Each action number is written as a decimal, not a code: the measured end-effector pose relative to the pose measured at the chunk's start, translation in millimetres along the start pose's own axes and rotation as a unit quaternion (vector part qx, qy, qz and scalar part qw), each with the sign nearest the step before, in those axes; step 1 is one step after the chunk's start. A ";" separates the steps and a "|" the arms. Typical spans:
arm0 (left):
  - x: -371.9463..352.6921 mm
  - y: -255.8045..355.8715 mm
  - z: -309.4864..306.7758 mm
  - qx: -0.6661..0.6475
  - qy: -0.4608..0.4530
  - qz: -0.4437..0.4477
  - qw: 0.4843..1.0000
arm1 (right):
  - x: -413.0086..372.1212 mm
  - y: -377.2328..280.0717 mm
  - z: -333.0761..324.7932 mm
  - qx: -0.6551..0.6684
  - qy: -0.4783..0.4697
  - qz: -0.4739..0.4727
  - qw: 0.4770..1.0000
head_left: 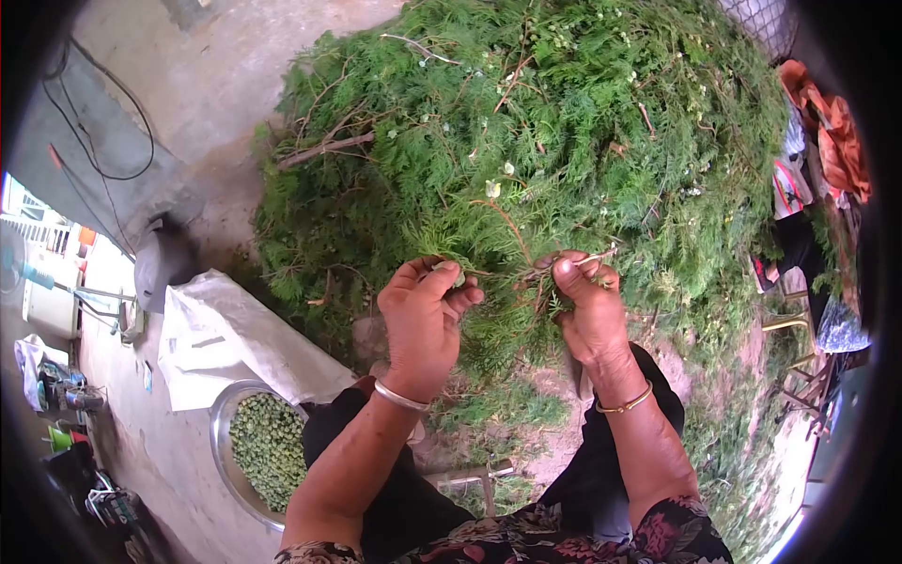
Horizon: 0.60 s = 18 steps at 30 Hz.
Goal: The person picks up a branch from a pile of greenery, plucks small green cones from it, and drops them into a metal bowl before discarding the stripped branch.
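Text: none legible | labels, brands: none legible | numbers, signs: none legible

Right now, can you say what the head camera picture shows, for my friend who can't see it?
A left hand pinches a small green piece while the right hand holds a twig, both before a huge heap of leafy green branches. At lower left, a metal bowl of little green lumps sits beside a white sheet.

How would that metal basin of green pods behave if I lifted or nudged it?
The metal basin would probably feel heavy, with so many green pods inside. Its smooth, shiny rim might be slippery. The pods look small and loose, so they could shift or spill if it tilts.
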<state>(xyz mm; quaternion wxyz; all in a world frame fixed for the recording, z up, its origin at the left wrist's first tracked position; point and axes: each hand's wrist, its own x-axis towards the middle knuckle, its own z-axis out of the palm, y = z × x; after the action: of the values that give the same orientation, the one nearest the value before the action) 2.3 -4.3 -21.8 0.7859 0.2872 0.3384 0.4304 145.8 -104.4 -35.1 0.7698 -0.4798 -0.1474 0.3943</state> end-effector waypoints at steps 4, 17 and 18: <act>3.1 6.1 -2.4 0.049 -0.018 0.001 0.999 | 0.6 -3.9 -1.0 0.010 -0.021 0.019 1.000; 2.3 23.1 -11.2 -0.011 -0.112 -0.131 0.985 | 13.0 -23.3 -14.1 0.031 0.134 0.046 0.989; 0.7 19.4 -12.3 -0.012 -0.125 -0.135 0.983 | 14.0 -22.4 -15.2 0.023 0.146 0.053 0.988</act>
<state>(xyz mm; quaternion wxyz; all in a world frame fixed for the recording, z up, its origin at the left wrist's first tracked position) -16.3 7.2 -15.0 0.8763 0.2811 0.2681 0.2849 174.5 -108.5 -25.6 0.7722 -0.5213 0.0009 0.3633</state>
